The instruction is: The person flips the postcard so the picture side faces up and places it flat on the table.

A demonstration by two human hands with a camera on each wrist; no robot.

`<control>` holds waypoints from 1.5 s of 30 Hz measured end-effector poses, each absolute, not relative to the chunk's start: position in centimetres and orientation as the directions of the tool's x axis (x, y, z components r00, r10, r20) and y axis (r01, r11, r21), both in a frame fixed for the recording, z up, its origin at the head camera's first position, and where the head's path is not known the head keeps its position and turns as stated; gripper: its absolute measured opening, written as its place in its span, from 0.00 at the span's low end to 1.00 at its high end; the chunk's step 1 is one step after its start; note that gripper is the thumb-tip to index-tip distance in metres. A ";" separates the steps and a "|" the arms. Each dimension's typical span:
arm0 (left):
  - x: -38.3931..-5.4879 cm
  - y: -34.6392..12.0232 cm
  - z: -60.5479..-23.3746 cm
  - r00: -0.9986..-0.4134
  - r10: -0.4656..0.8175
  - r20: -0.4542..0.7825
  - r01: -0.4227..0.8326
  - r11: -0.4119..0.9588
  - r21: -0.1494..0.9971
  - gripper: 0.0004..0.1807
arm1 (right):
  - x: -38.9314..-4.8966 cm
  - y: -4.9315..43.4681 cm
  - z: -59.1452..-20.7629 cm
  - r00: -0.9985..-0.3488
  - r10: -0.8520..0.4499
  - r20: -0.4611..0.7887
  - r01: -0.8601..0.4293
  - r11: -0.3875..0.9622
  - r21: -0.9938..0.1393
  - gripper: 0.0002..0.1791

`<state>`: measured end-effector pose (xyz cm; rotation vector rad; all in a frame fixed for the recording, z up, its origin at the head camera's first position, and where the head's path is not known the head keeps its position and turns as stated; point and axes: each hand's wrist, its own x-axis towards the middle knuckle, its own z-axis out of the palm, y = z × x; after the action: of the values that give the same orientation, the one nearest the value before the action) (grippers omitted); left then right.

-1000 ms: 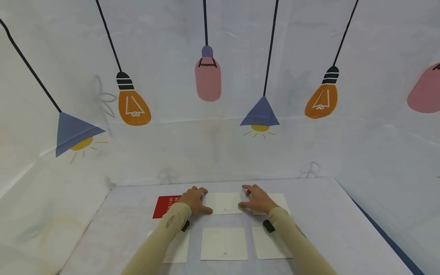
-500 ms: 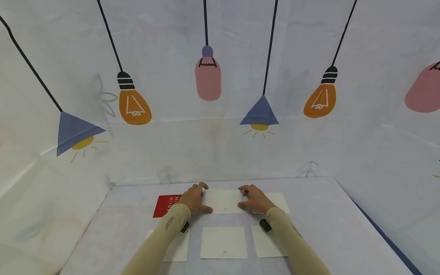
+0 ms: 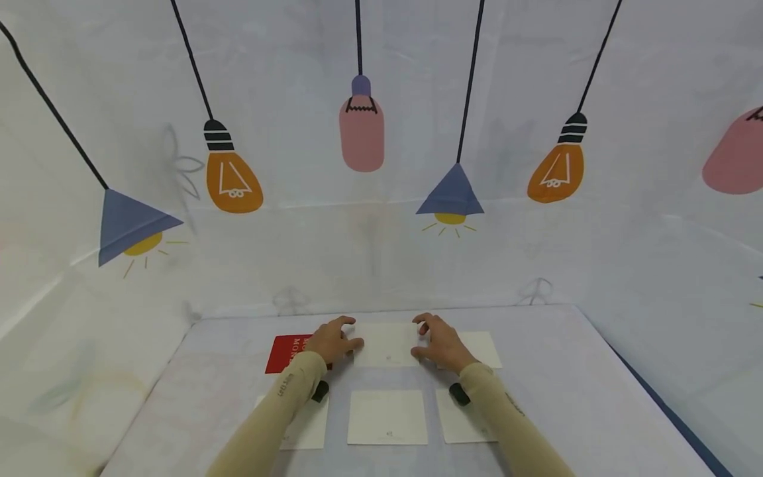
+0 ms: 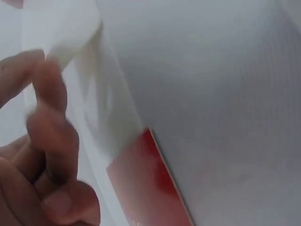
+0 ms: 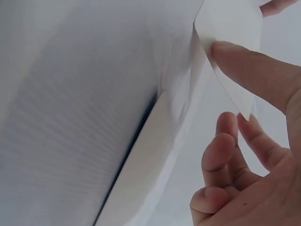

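Middle card (image 3: pixel 387 346) lifted; only wrist views clearly show left fingers (image 4: pixel 51 87), right fingers (image 5: pixel 262 141) clamped on it.

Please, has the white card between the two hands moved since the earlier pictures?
Yes. In the head view, the card shifted upward: its far edge looks nearer the back table edge.

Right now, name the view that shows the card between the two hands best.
Head view: the card shows nearly whole between the left hand and right hand. The left wrist view crops it at the top edge; so does the right wrist view, where the right hand covers part.
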<state>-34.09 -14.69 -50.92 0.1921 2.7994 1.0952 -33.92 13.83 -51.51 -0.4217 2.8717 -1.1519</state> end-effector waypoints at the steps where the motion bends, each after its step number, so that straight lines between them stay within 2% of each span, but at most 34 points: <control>1: -34.1 -14.7 -50.8 -0.981 0.174 -0.088 0.061 0.702 0.709 0.33 | -33.9 13.8 -51.5 -0.964 -0.250 0.086 -0.240 0.691 -0.682 0.35; 6: -33.9 -14.7 -50.2 -0.966 0.232 -0.117 0.037 0.567 0.823 0.27 | -33.6 13.9 -51.6 -0.963 -0.240 0.124 -0.258 0.675 -0.692 0.34; 14: -33.3 -14.7 -49.8 -0.972 0.218 -0.087 0.035 0.500 0.865 0.20 | -32.7 14.1 -51.2 -0.960 -0.234 0.156 -0.269 0.602 -0.751 0.25; 23: -32.8 -14.9 -49.9 -0.971 0.229 -0.070 0.047 0.471 0.881 0.21 | -32.4 14.0 -50.5 -0.983 -0.181 -0.008 -0.091 0.532 -0.842 0.24; 29: -32.3 -15.0 -49.9 -0.974 0.220 -0.058 0.051 0.461 0.886 0.18 | -32.1 13.8 -50.7 -0.983 -0.169 -0.068 -0.021 0.475 -0.880 0.33; 37: -31.8 -15.0 -49.6 -0.978 0.197 -0.066 0.033 0.461 0.887 0.32 | -31.7 13.7 -50.5 -0.981 -0.182 -0.067 -0.025 0.461 -0.887 0.28; 45: -31.4 -15.0 -49.1 -0.983 0.181 -0.040 0.065 0.540 0.839 0.33 | -31.1 14.0 -49.8 -0.977 -0.213 -0.030 -0.077 0.474 -0.877 0.28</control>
<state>-31.41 -14.96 -49.08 0.2127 2.6480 1.4353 -31.11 14.01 -49.81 -0.2556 2.5795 -1.5235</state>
